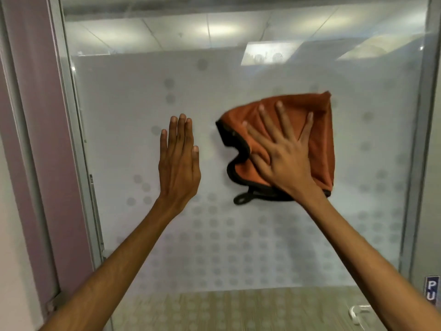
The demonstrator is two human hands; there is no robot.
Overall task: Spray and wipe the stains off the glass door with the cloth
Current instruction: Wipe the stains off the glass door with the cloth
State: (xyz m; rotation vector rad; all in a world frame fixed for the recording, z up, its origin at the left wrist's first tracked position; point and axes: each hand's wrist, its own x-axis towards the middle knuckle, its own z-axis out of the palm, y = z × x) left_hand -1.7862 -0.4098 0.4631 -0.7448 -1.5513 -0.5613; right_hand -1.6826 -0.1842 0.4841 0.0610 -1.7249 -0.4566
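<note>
Head view, the only one I have. The glass door (133, 144) fills the frame: a frosted film with grey dots covers the middle, with clear glass above and below it.

My right hand (284, 161) lies flat on the orange cloth (317, 134), fingers (282, 120) straight and spread wide, pressing it against the glass rather than curling round it. The cloth sits right of centre on the frosted part. It is bunched and has a dark trim, and a small dark loop (241, 199) hangs at its lower left edge. Its top edge is blurred.

My left hand (179, 161) is left of the cloth and apart from it. It is open, with the fingers straight, close together and pointing up, and the palm faces the glass. It holds nothing. I cannot tell whether it actually touches the pane.

The metal door frame (71, 115) runs down the left, with a purple wall strip (35, 115) just beside it. At lower right I see a blue sign (432, 292) reading "PU", cut off by the frame edge, and a pale door handle (358, 315) seen through the clear glass.
</note>
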